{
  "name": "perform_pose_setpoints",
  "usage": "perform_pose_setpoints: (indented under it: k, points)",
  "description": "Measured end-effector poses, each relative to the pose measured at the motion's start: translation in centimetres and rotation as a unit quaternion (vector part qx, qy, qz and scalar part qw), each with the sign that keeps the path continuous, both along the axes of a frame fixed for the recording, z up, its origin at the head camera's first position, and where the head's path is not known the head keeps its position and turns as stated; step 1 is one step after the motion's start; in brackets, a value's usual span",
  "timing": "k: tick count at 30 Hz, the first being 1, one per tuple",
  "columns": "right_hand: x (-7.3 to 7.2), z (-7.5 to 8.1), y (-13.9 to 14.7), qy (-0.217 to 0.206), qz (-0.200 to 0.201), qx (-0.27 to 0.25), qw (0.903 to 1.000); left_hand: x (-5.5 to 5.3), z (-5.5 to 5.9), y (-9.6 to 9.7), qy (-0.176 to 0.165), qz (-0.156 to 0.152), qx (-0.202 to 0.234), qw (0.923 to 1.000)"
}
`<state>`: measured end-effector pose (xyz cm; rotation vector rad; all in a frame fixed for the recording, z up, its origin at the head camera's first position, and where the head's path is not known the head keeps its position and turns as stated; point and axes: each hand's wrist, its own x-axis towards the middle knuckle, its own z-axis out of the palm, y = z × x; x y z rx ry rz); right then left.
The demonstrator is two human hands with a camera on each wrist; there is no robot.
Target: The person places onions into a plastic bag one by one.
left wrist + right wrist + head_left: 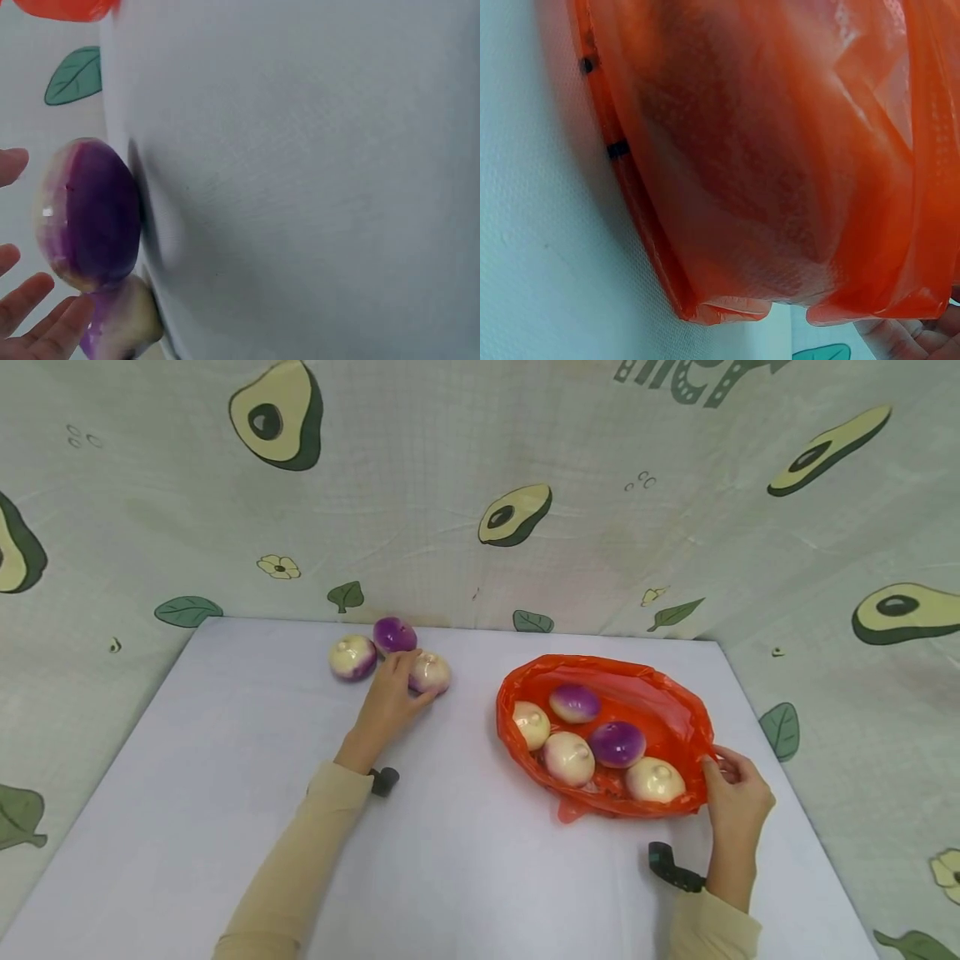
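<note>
My left hand (390, 697) reaches over a purple-and-white turnip (431, 672), its thumb and fingers spread on either side. In the left wrist view, this turnip (94, 214) shows its purple side and the fingers (64, 330) are loosely extended around it. Two more turnips sit just beyond the hand: a mostly purple one (394, 635) and a paler one (352, 657). On the right, my right hand (738, 789) pinches the rim of a red plastic bag (675, 689), which lies wide-mouthed with several turnips inside. The bag's side (742, 165) fills most of the right wrist view.
Everything rests on a white table (480, 877). Behind it hangs a pale cloth (420, 468) printed with avocados and leaves, which also shows along both sides. Black wrist cameras are strapped at the left wrist (385, 781) and right wrist (675, 868).
</note>
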<state>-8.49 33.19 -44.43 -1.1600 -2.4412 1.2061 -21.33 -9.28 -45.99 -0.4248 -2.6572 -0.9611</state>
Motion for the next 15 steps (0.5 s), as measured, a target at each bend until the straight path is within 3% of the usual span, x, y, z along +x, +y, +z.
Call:
perform_pose_setpoints:
  k: [15]
  points:
    - [0.0,-0.1,0.1,0.009,-0.004,0.001,1.0,-1.4,-0.3,0.2,-0.089,0.022,0.002,0.9958]
